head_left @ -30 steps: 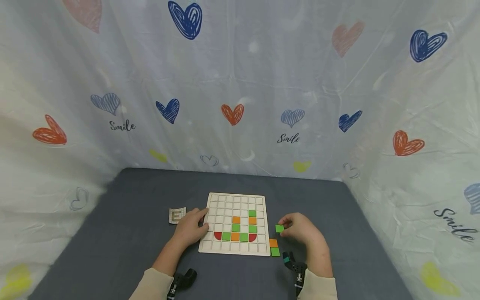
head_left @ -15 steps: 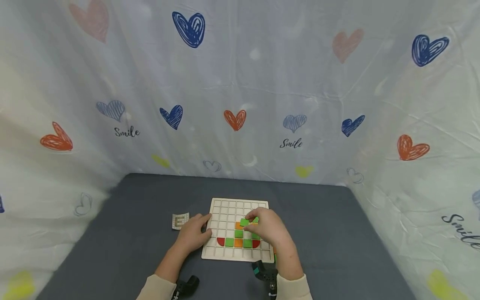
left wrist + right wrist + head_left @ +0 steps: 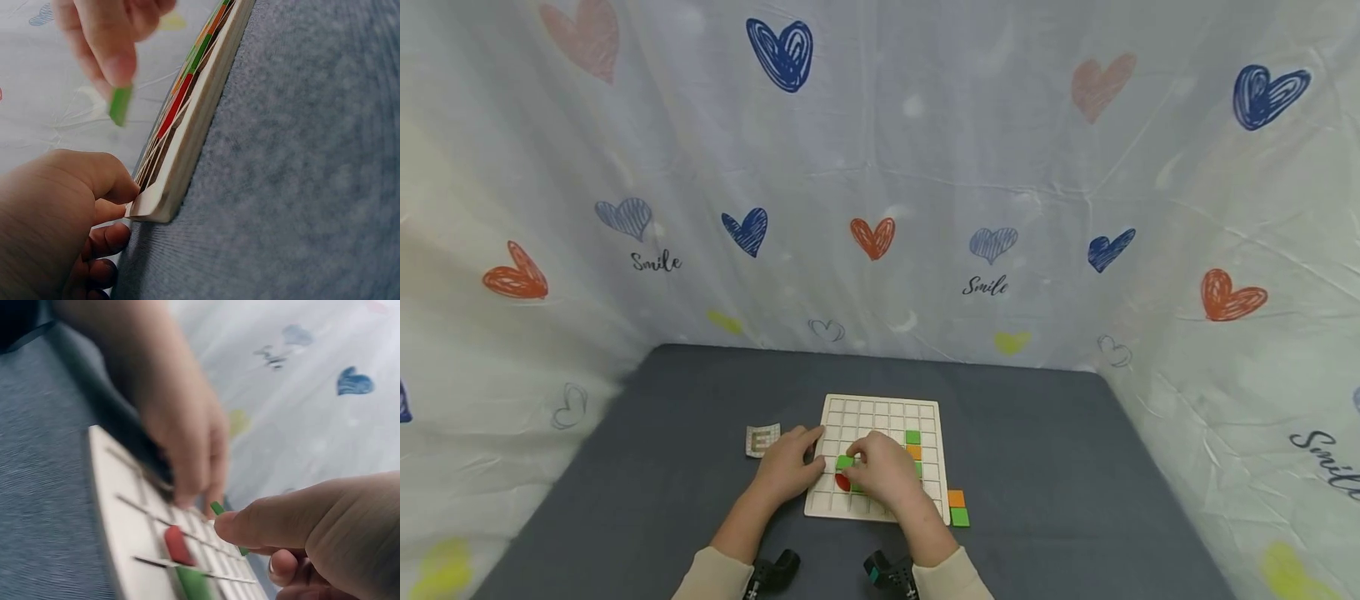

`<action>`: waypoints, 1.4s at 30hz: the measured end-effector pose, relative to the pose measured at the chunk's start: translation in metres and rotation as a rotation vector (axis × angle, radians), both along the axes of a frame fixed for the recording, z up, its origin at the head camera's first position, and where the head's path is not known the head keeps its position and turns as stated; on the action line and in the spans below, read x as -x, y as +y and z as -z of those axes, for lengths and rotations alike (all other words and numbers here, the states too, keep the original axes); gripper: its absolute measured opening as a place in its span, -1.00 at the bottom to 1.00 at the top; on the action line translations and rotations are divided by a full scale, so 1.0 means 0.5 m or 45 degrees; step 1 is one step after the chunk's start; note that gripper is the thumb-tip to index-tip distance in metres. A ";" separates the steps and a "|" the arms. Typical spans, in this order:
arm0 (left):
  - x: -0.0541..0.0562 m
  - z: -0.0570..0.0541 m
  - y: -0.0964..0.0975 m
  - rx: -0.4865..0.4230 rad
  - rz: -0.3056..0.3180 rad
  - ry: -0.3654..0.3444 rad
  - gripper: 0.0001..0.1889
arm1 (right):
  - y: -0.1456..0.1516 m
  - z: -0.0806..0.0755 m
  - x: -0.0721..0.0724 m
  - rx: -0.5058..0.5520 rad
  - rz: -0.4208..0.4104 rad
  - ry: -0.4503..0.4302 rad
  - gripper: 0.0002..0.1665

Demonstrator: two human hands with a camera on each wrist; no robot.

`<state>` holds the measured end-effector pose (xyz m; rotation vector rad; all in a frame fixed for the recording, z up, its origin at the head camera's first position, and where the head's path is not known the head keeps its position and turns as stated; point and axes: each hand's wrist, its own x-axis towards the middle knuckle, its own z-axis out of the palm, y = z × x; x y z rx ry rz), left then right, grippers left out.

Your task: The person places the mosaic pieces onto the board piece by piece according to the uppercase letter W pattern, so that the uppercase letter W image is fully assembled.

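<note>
A square wooden grid board [image 3: 846, 422] lies on the dark table, with green, orange and red tiles set in some cells. My left hand [image 3: 786, 463] rests its thumb and forefinger on the board's left edge; in the left wrist view the thumb [image 3: 115, 178] touches the rim near a corner. Over the board's left part, my right hand [image 3: 886, 472] pinches a green square tile [image 3: 845, 462] between thumb and fingertips. This green tile [image 3: 120, 106] hangs above the board in the left wrist view. Just below it sits a red rounded tile [image 3: 842, 482]. My right hand hides several set tiles.
Right of the board's near corner lie a loose orange tile [image 3: 956, 498] and a loose green tile [image 3: 959, 517]. A small patterned card [image 3: 762, 440] lies left of the board, beside my left hand. A white curtain with hearts [image 3: 872, 292] hangs behind the table.
My right hand has carried the green tile from the table right of the board, across the grid, to its left part. My left hand stays on the board's left edge.
</note>
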<state>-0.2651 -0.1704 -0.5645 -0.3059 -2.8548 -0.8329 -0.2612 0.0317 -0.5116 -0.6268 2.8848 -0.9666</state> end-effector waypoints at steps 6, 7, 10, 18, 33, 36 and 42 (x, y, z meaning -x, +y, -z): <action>0.006 -0.001 0.004 -0.003 0.000 0.017 -0.47 | -0.006 0.028 0.005 0.000 0.008 0.000 -0.78; 0.007 -0.001 0.005 -0.001 0.000 0.017 -0.47 | -0.006 0.031 0.005 -0.003 0.006 0.005 -0.78; 0.008 -0.002 0.006 0.003 0.006 0.020 -0.47 | -0.004 0.036 0.004 -0.004 0.005 0.018 -0.79; 0.006 -0.004 0.010 -0.005 0.012 0.021 -0.47 | -0.009 0.036 0.004 -0.028 0.096 0.104 -0.92; 0.003 0.000 0.009 -0.006 -0.018 -0.008 -0.46 | 0.051 0.003 -0.026 -0.063 0.035 0.090 -0.78; 0.003 0.002 0.006 -0.002 -0.029 -0.015 -0.45 | 0.093 -0.006 -0.034 -0.082 0.058 0.145 -0.78; 0.005 0.001 0.006 -0.011 -0.038 -0.029 -0.44 | 0.177 -0.028 -0.044 -0.156 0.145 0.146 -0.79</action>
